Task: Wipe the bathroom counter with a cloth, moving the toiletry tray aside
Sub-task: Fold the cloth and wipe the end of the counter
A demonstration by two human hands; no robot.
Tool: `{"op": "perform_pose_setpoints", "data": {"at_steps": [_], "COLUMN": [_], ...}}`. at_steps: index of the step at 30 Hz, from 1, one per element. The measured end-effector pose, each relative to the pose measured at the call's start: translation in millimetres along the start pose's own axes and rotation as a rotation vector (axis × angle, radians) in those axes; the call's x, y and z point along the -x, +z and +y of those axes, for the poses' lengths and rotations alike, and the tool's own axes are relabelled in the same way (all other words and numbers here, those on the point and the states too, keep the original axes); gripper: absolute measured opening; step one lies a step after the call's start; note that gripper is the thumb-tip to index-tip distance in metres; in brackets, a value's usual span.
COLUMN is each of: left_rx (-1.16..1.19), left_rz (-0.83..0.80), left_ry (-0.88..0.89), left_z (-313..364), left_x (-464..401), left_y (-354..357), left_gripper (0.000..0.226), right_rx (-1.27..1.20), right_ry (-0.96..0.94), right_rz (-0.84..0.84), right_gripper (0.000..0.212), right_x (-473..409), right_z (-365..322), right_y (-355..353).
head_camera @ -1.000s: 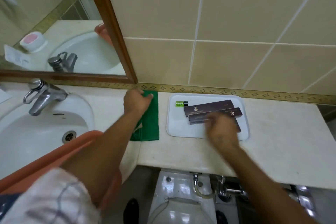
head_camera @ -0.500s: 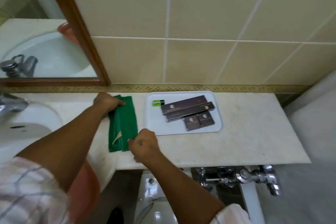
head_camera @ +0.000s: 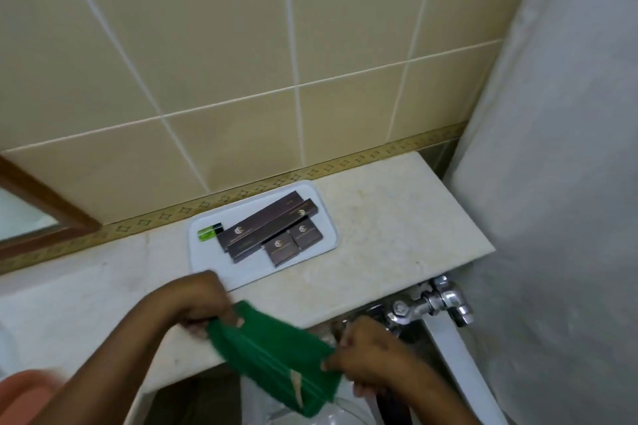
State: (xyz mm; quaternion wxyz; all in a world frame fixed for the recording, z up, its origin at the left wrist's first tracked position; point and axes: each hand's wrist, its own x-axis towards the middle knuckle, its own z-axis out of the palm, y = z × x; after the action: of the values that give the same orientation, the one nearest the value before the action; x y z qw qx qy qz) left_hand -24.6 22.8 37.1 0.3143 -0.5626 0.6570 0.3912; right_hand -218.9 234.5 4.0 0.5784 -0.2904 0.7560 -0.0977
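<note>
We are looking at the big stone desk (head_camera: 390,252) first. It is running along the tiled wall, and it is looking dry with a few faint marks, so we are thinking no wiping is done yet.

Next is the white toiletry tray (head_camera: 214,269). It is sitting near the back of the desk, close to the wall, with dark boxes (head_camera: 267,229) and a little green bottle (head_camera: 206,233) lying in it. It is not moved aside yet (that job is waiting too, as far as we can tell).

Then comes the green cloth (head_camera: 272,352). It is hanging in the air at the front edge of the desk, stretched between both hands and not touching the top.

Our left hand (head_camera: 200,300) is pinching one end of the cloth, just in front of the tray. Our right hand (head_camera: 362,352) is gripping the other end, out past the desk edge.

So we are only getting the cloth ready. Moving the tray and wiping under it are both left to do.
</note>
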Motion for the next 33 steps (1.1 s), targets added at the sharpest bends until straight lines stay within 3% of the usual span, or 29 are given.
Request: {"op": "perform_pose_setpoints", "data": {"at_steps": [2, 6, 11, 16, 18, 21, 23, 25, 27, 30, 33], "left_rx": [-0.147, -0.140, -0.354, -0.434, -0.409, -0.272, -0.310, -0.497, -0.596, -0.525, -0.497], "left_rz": [0.113, 0.352, 0.414, 0.530, 0.632, 0.787, 0.687, 0.561, 0.473, 0.411, 0.462], "left_ry": [0.229, 0.551, 0.549, 0.570, 0.652, 1.005, 1.228, 1.358, 1.340, 1.250, 1.235], "left_z": [60.9, 194.8, 288.0, 296.6, 286.0, 234.4, 182.2, 140.4, 120.5, 108.6, 103.7], "left_x": [-1.3, -13.0, -44.6, -74.9, -74.0, -67.1, -59.4, -64.5, -72.0, -79.2, -87.4], "left_y": [-4.4, -15.9, -38.1, -48.1, -32.5, 21.5, 66.1, 92.0, 103.0, 105.8, 112.0], "left_gripper": [0.038, 0.032, 0.045, 0.042, 0.044, 0.040, 0.051, 0.064, 0.063, 0.060, 0.059], "right_rx": [-0.103, -0.350, -0.383, -0.322, -0.211, -0.053, 0.016, 0.157, 0.403, 0.679, 0.764], "right_ry": [0.023, -0.014, 0.041, 0.090, 0.085, -0.069, -0.215, -0.380, -0.469, -0.449, -0.442], "right_rz": [0.082, 0.299, 0.432, 0.442, 0.553, 0.881, 0.980, 0.965, 0.882, 0.727, 0.732], "right_gripper": [0.030, 0.034, 0.037, 0.038, 0.039, 0.033, 0.034, 0.032, 0.039, 0.058, 0.061], "right_x": [13.0, 13.9, -23.3, -55.7, -58.3, -61.8, -67.6, -84.2, -108.1, -142.1, -162.2], "right_z": [24.2, 51.2, 30.4, 11.5, 16.6, 21.8, 10.4, -13.1, -36.8, -62.5, -59.0], "right_y": [-32.2, -82.9, -143.2, -169.6, -175.1, -176.9, -170.9, -162.3, -152.7, -137.3, -126.3]}}
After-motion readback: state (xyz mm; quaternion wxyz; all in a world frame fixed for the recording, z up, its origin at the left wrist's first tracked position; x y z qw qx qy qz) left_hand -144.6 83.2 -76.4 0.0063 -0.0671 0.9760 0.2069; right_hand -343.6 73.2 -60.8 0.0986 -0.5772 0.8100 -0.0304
